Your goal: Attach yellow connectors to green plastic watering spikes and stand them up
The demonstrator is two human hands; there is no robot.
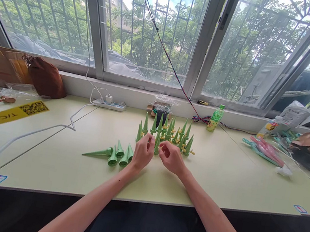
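A green watering spike (157,144), point up, stands between my hands at the front of a group of similar spikes. My left hand (144,152) is closed at its left side, fingertips curled and pressed together. On the other side, my right hand (172,157) is closed in a pinch near the spike's lower part. Whatever the fingers of either hand hold is too small or hidden to make out. Behind them, several upright green spikes (169,130) carry small yellow valves (192,152). Left of my left hand lie several loose green cones (113,157) without visible valves, one on its side (97,152).
A small open box (162,111) sits behind the spikes. A green bottle (215,118) stands at the back right, near pink and green plastic bags (267,150). A white cable (41,128) crosses the left side from a power strip (110,104). A brown pouch (46,77) is farther left.
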